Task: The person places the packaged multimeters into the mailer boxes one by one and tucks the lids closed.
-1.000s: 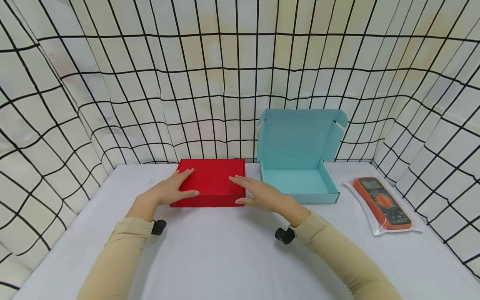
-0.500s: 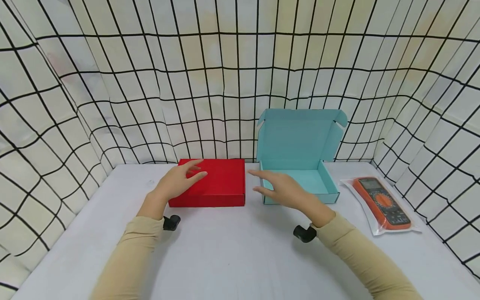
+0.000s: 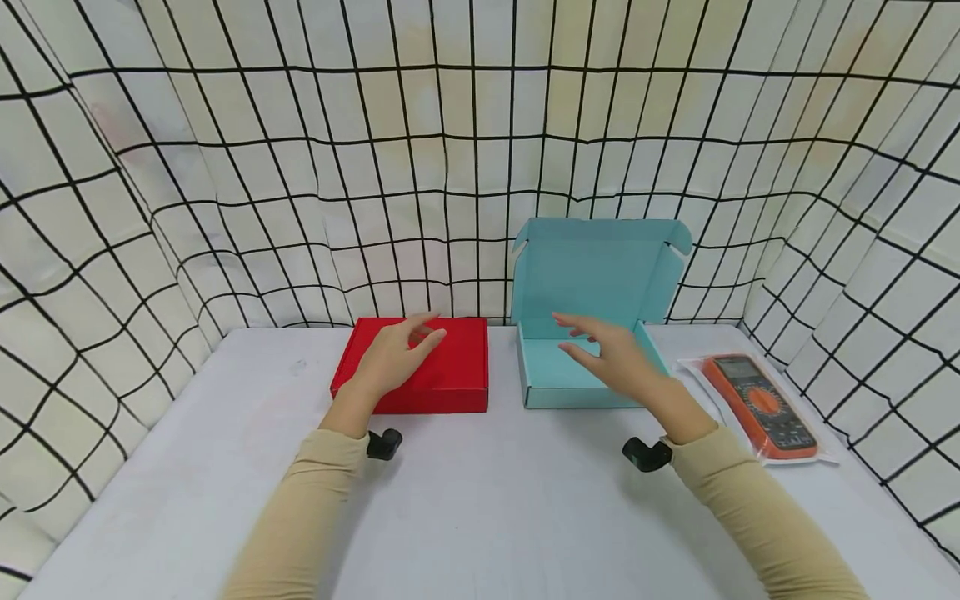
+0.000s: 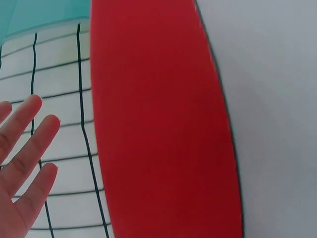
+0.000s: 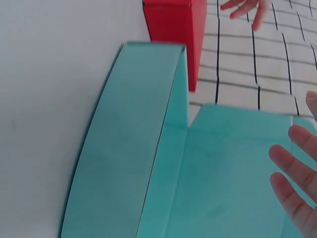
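A closed red cardboard box point(image 3: 457, 358) lies at the back of the table, left of centre. My left hand point(image 3: 393, 358) hovers over it, fingers loosely spread and holding nothing; the left wrist view has the box's red side point(image 4: 163, 124) beside the fingers point(image 4: 39, 144). To the right stands a turquoise cardboard box point(image 3: 581, 398), its lid point(image 3: 600, 267) raised. Over its open tray floats my right hand point(image 3: 618, 362), with nothing in its grasp. In the right wrist view the fingers point(image 5: 297, 173) overlap the turquoise box interior point(image 5: 223, 168).
At the right of the white table point(image 3: 480, 500) lies an orange multimeter point(image 3: 765, 404) in a clear plastic bag. White walls with a black grid point(image 3: 450, 167) close in the back and both sides. Each wrist carries a small black camera point(image 3: 647, 454).
Both hands have let go of the red box and moved to the right. My right hand has gone from its right side to above the turquoise box; the boxes have stayed put.
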`<state>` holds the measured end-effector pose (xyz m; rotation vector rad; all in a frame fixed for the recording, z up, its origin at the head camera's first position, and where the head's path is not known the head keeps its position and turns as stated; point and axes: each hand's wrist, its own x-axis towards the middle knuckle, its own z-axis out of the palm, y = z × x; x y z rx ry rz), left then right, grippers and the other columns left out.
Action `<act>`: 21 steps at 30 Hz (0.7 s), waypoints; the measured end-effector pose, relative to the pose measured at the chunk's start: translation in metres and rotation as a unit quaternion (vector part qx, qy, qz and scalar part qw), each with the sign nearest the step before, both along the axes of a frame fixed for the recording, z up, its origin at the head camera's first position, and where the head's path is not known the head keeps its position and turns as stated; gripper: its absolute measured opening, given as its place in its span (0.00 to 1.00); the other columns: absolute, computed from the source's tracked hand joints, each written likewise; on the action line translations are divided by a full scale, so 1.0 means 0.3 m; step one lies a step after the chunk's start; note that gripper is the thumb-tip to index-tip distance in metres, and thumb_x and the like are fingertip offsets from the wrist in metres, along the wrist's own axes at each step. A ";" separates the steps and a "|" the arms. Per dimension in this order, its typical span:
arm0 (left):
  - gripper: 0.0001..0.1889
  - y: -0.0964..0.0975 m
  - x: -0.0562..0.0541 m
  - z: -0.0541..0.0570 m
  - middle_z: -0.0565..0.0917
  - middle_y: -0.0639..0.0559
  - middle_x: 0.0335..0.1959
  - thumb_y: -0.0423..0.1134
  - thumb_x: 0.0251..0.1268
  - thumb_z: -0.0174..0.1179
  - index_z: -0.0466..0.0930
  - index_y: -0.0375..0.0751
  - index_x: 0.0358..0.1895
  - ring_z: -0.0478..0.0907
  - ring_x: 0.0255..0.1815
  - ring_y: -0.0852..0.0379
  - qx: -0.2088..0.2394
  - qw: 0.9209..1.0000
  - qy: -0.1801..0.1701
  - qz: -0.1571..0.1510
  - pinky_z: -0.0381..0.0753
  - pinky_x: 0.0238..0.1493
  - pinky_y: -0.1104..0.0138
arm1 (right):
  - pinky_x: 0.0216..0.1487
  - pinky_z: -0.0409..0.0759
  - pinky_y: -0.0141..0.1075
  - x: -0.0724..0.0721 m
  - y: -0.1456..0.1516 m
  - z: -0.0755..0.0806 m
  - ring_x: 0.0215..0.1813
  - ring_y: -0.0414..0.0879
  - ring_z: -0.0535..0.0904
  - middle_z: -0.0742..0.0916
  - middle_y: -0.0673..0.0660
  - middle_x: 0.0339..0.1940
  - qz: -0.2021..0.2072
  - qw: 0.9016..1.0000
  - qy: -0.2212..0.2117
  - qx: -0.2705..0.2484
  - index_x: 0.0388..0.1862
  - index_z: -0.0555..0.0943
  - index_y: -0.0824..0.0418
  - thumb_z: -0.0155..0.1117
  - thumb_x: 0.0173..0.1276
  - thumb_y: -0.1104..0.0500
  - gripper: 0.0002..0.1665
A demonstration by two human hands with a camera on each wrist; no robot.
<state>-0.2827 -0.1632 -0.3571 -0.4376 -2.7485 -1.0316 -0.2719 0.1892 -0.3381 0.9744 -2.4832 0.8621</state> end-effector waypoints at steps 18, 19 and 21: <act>0.32 0.226 -0.017 -0.082 0.81 0.46 0.55 0.47 0.76 0.59 0.63 0.44 0.79 0.80 0.51 0.49 0.054 0.996 -0.010 -0.077 0.85 0.45 0.59 | 0.53 0.80 0.57 -0.025 0.308 -0.031 0.54 0.62 0.82 0.85 0.67 0.60 -0.155 0.987 0.031 0.008 0.69 0.76 0.65 0.63 0.77 0.64 0.24; 0.33 0.238 -0.017 -0.083 0.81 0.46 0.55 0.47 0.76 0.59 0.63 0.44 0.79 0.80 0.51 0.49 0.058 0.995 -0.013 -0.079 0.85 0.45 0.60 | 0.53 0.80 0.57 -0.023 0.323 -0.035 0.54 0.63 0.82 0.85 0.67 0.59 -0.163 0.986 0.033 0.005 0.69 0.77 0.65 0.62 0.77 0.64 0.23; 0.33 0.262 -0.019 -0.085 0.81 0.46 0.56 0.46 0.76 0.59 0.61 0.45 0.80 0.80 0.51 0.48 0.067 0.994 -0.017 -0.083 0.85 0.45 0.59 | 0.54 0.79 0.58 -0.022 0.353 -0.042 0.54 0.64 0.82 0.84 0.68 0.59 -0.178 0.984 0.030 -0.005 0.69 0.76 0.66 0.62 0.77 0.65 0.23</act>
